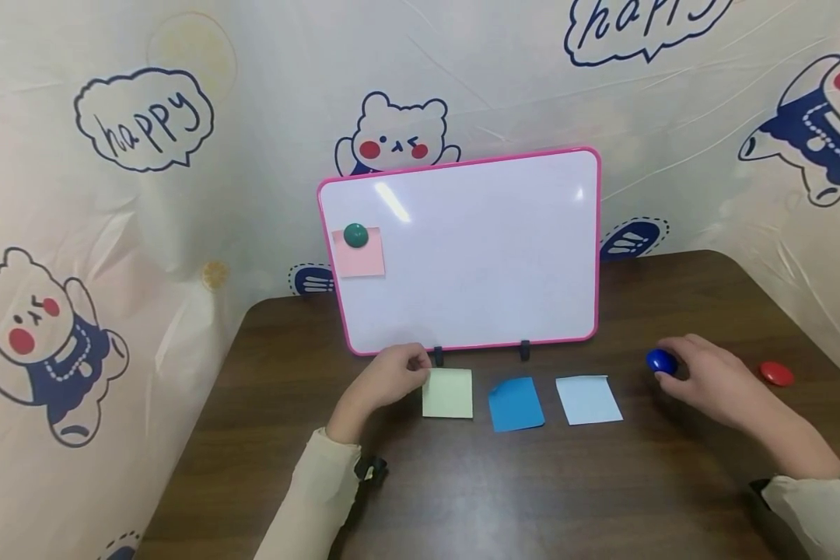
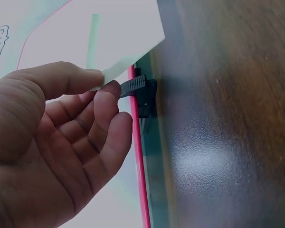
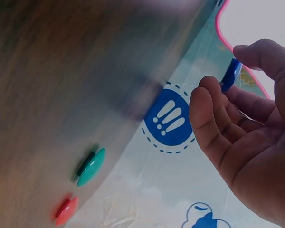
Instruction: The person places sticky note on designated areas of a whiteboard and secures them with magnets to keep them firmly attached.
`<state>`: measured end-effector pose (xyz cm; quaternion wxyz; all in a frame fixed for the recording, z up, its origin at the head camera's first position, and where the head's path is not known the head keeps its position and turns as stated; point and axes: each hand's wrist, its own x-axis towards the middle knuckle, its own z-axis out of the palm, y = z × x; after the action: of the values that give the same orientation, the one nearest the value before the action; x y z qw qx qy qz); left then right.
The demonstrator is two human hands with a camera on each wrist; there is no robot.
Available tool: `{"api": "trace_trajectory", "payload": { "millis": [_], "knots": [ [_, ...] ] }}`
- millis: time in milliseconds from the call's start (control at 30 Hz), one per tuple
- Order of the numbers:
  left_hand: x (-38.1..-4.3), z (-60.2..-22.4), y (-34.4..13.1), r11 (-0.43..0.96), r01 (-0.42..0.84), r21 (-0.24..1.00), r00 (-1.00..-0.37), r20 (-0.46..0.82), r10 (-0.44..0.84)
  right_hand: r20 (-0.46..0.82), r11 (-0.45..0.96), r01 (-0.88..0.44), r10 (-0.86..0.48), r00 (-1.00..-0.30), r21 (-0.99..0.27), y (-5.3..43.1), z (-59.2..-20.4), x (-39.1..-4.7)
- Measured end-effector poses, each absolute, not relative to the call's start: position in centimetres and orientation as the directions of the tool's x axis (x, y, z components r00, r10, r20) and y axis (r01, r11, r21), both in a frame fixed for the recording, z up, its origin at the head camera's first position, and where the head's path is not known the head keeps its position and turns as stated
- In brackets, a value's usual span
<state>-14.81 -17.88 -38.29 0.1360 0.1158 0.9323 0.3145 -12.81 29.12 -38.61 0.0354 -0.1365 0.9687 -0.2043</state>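
My left hand [image 1: 390, 379] pinches a corner of a pale green sticky note [image 1: 448, 394] between thumb and fingertips, just below the whiteboard's lower edge. The left wrist view shows the note [image 2: 133, 35] with a greener strip, the hand's other fingers loosely curled. Farther right, my right hand [image 1: 717, 385] grips a round blue magnet [image 1: 661, 361] by its rim; in the right wrist view the magnet [image 3: 232, 75] is edge-on between thumb and fingers. A dark blue sticky note [image 1: 516, 405] and a light blue one [image 1: 589, 400] lie between the hands.
A pink-framed whiteboard [image 1: 469, 264] stands on black feet [image 1: 525, 350] at the back. On it, a green magnet [image 1: 355, 235] holds a pink note [image 1: 364, 260]. Right of my right hand lies a red magnet [image 1: 776, 373]; another green magnet [image 3: 91, 167] shows in the right wrist view.
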Motion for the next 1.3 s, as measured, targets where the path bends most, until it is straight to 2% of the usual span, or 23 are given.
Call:
{"api": "trace_trajectory", "payload": {
  "millis": [567, 1300],
  "knots": [
    [-15.1, -38.1, -18.1, 0.715, 0.083, 0.694, -0.957, -0.145, 0.252, -0.014, 0.875, -0.239, -0.269, -0.963, -0.422, 28.3, -37.9, -12.9],
    [-16.1, -37.8, -18.5, 0.618, 0.114, 0.778, -0.992, 0.052, 0.118, 0.059, 0.86, -0.283, -0.285, -0.957, -0.426, 26.0, -36.8, -13.2]
  ]
}}
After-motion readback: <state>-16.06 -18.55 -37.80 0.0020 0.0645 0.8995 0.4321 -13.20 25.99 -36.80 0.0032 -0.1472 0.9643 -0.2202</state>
